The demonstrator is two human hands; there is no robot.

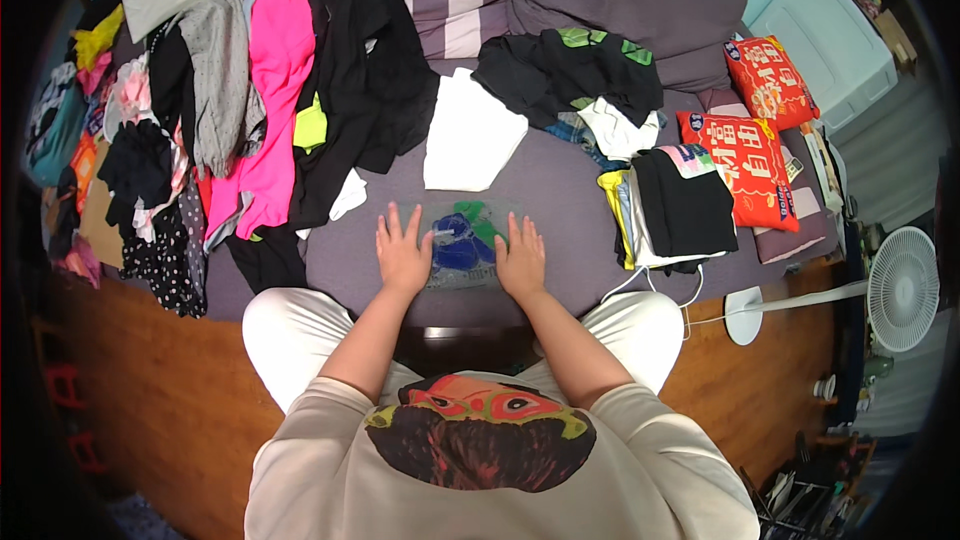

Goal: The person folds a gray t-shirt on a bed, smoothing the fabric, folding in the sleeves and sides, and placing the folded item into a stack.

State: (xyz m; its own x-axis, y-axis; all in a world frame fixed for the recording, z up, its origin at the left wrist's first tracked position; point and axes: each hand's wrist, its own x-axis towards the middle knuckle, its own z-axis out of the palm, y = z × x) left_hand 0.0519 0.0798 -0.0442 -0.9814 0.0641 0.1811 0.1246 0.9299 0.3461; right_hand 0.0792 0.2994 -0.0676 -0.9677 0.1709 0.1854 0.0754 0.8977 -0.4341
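A small flat grey piece (461, 277) with a blue and green pattern lies on the sofa seat in front of me; it looks like a folded garment. My left hand (404, 252) rests flat along its left side, fingers spread. On the opposite side, my right hand (521, 255) lies palm down with its fingers apart. Neither hand grips anything. Just beyond the grey piece is a folded white cloth (472, 135).
A large heap of mixed clothes, with a bright pink garment (277, 90), covers the left. To the right stands a folded clothes stack (685, 205) beside red packages (740, 170). Dark clothes (560, 70) lie behind. A white fan (903, 288) stands at far right.
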